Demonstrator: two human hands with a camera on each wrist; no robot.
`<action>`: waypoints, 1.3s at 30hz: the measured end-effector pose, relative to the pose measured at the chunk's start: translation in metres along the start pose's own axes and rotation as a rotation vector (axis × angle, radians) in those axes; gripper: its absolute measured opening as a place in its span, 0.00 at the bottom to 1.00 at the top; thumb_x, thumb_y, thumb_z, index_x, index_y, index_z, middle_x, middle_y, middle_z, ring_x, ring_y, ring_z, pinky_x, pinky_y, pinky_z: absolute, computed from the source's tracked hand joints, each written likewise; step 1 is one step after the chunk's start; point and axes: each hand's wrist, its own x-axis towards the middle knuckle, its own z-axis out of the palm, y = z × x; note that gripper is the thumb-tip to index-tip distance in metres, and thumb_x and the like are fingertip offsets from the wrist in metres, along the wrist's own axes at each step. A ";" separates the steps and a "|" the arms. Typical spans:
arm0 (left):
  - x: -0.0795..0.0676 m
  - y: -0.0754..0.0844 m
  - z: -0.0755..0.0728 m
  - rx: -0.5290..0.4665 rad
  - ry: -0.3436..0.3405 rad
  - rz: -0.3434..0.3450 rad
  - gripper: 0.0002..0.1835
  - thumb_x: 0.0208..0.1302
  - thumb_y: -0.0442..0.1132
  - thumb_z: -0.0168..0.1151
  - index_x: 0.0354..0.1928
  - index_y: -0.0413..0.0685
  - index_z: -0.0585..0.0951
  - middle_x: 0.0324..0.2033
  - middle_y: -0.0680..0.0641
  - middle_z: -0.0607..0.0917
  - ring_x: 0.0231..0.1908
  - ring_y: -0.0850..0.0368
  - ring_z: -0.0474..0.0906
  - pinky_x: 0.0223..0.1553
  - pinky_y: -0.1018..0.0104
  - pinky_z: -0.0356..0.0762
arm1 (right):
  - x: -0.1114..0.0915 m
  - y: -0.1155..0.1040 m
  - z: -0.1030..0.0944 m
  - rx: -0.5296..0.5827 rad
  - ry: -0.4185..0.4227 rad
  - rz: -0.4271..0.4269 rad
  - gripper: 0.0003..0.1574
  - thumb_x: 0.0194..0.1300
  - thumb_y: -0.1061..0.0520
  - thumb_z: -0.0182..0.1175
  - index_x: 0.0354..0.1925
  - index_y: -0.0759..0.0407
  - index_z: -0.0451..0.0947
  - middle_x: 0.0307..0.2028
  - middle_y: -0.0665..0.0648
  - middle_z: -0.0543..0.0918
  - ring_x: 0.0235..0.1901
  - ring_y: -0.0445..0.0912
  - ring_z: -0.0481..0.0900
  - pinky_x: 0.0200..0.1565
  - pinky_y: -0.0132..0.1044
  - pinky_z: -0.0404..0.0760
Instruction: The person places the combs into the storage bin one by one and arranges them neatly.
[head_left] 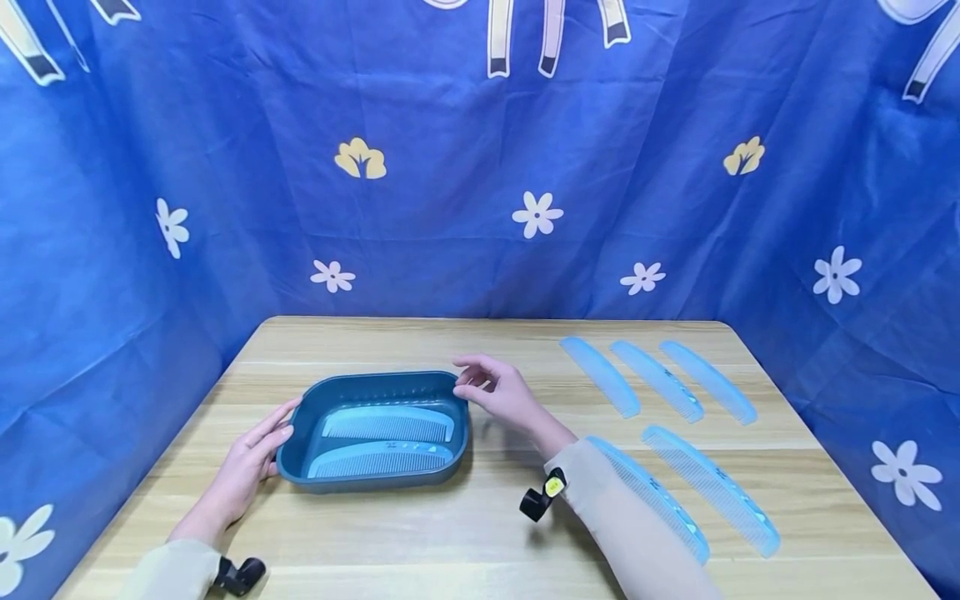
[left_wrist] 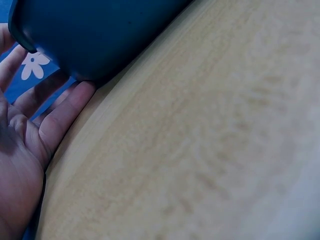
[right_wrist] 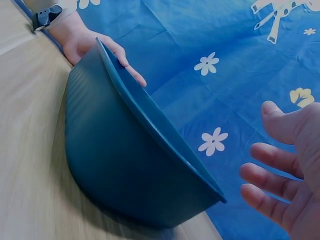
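Observation:
A dark teal plastic basin (head_left: pixel 375 482) sits on the table with two light blue combs in it, a rear comb (head_left: pixel 390 414) and a front comb (head_left: pixel 375 460). At its left end is my left hand (head_left: pixel 243 462), its fairly straight fingers touching the outer wall and rim. The left wrist view shows those fingers (left_wrist: pixel 65 112) against the basin's side, low by the tabletop. My right hand (head_left: pixel 501 390) is at the basin's right rear corner. In the right wrist view its loosely bent fingers (right_wrist: pixel 270 200) stand apart from the rim and hold nothing.
Several more light blue combs lie on the right of the wooden table (head_left: pixel 360 550): three in a back row, including a comb (head_left: pixel 600 375), and two nearer, including a comb (head_left: pixel 712 487). My right sleeve (head_left: pixel 622 525) partly covers one. A blue patterned cloth (head_left: pixel 450 217) surrounds the table.

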 end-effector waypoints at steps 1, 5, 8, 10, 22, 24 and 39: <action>0.000 0.000 0.000 0.003 0.002 -0.003 0.26 0.73 0.42 0.46 0.71 0.55 0.58 0.52 0.69 0.71 0.44 0.65 0.78 0.34 0.65 0.79 | -0.001 0.002 -0.002 -0.001 -0.004 -0.002 0.23 0.58 0.62 0.64 0.53 0.61 0.75 0.35 0.57 0.82 0.32 0.47 0.79 0.36 0.38 0.78; 0.001 -0.001 0.000 0.023 0.007 -0.015 0.27 0.72 0.43 0.46 0.71 0.55 0.57 0.53 0.69 0.69 0.45 0.67 0.77 0.35 0.65 0.79 | -0.008 0.006 -0.008 -0.007 -0.015 -0.002 0.24 0.58 0.60 0.65 0.53 0.63 0.75 0.34 0.55 0.82 0.32 0.44 0.78 0.35 0.39 0.78; 0.001 -0.002 0.000 0.033 0.011 -0.021 0.27 0.72 0.43 0.46 0.71 0.54 0.57 0.53 0.69 0.69 0.45 0.68 0.77 0.35 0.65 0.79 | -0.014 0.006 -0.013 -0.024 -0.013 0.015 0.24 0.58 0.59 0.65 0.53 0.63 0.75 0.34 0.53 0.82 0.32 0.43 0.78 0.35 0.40 0.78; 0.001 -0.002 -0.001 0.034 0.015 -0.021 0.27 0.72 0.43 0.46 0.71 0.53 0.56 0.53 0.69 0.69 0.45 0.68 0.77 0.35 0.65 0.79 | -0.017 0.006 -0.018 -0.041 -0.006 0.020 0.24 0.58 0.59 0.65 0.53 0.61 0.75 0.34 0.53 0.82 0.31 0.44 0.78 0.35 0.40 0.77; 0.002 -0.001 -0.001 0.038 0.014 -0.020 0.27 0.73 0.43 0.45 0.71 0.56 0.57 0.53 0.68 0.69 0.45 0.66 0.78 0.35 0.64 0.79 | -0.037 0.011 -0.043 -0.102 0.003 0.034 0.23 0.60 0.60 0.63 0.54 0.61 0.74 0.34 0.54 0.81 0.32 0.44 0.78 0.34 0.36 0.77; 0.001 -0.001 -0.001 0.036 0.015 -0.022 0.27 0.73 0.43 0.45 0.71 0.57 0.57 0.52 0.68 0.70 0.44 0.65 0.78 0.35 0.64 0.79 | -0.041 0.013 -0.046 -0.114 0.004 0.039 0.24 0.60 0.60 0.63 0.55 0.62 0.73 0.34 0.54 0.81 0.32 0.43 0.78 0.34 0.35 0.77; 0.000 -0.002 -0.001 0.049 0.016 -0.030 0.27 0.73 0.44 0.45 0.71 0.53 0.56 0.53 0.69 0.69 0.46 0.66 0.77 0.37 0.63 0.79 | -0.063 -0.009 -0.072 -0.186 0.034 0.129 0.27 0.60 0.66 0.61 0.58 0.68 0.69 0.36 0.61 0.81 0.34 0.51 0.77 0.35 0.37 0.76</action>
